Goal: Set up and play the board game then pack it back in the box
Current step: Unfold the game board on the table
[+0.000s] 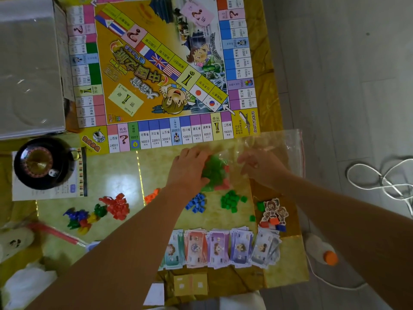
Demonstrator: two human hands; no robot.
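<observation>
Head view: a table [111, 171] with a glossy yellow-green top carries the game board [156, 36], unfolded at the far side. A grey box [29, 63] lies just left of the board, over its edge. A black roulette wheel [40, 163] stands on a printed sheet [55, 193] near the board's left corner. Along the near side, from the left, lie mixed coloured pawns [82, 218], a heap of red houses [117, 205], a few orange pieces [152, 195] partly hidden by the left forearm, blue houses [196, 203], loose green houses [230, 201] and cardboard character figures [273, 212]. Stacks of banknotes [221, 248] lie in a row nearer the person, with yellow cards [191, 285] closer still. On the floor to the right are a white cable [380, 182] and a bottle with an orange cap [321, 249].

The board's centre reads "Uncle Wang", upside down from here, beside large Chinese characters. Squares on the near edge read "CHANCE" and "DESTINY", and others carry figures such as 2400, 3000, 2200, 1200 and 1800.

A clear plastic bag [279, 148] with a red zip strip lies between the hands, over the board's near right corner, holding green and red pieces [213, 171]. The left hand [190, 168] grips the bag's bunched left end, fingers curled down over the pieces. The right hand [261, 166] shows through the film with bent fingers, blurred; whether they pinch the plastic cannot be told
</observation>
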